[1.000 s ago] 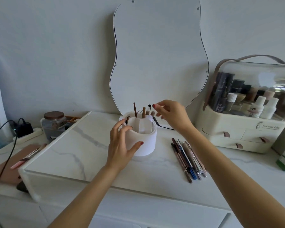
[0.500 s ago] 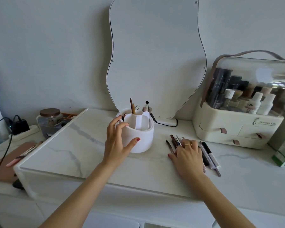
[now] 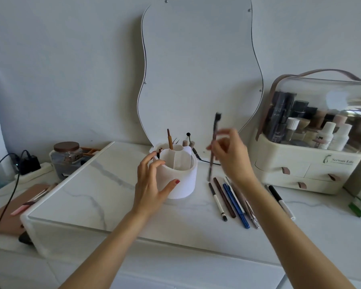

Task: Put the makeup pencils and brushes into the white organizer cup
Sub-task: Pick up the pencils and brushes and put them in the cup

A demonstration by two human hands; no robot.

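Head view. Readable writing: "Serious Life" with a small green logo on the front of the cream cosmetics case, right rear of the counter; bottles under its clear lid carry no legible labels.

White organizer cup: round, matte white, with inner dividers. It stands upright on the marbled counter in front of the wavy mirror. A brown pencil and a few pink-tipped tools already stand in its back compartments.

Left hand: partly open, fingers and thumb curved around the cup's left side; contact is uncertain.

Right hand: raised right of the cup, fingers pinched on a slim brush held nearly upright, dark bristle head up; motion-blurred.

Loose pencils: black-and-white, brown, blue and others lie in a row on the counter right of the cup, below the right hand.
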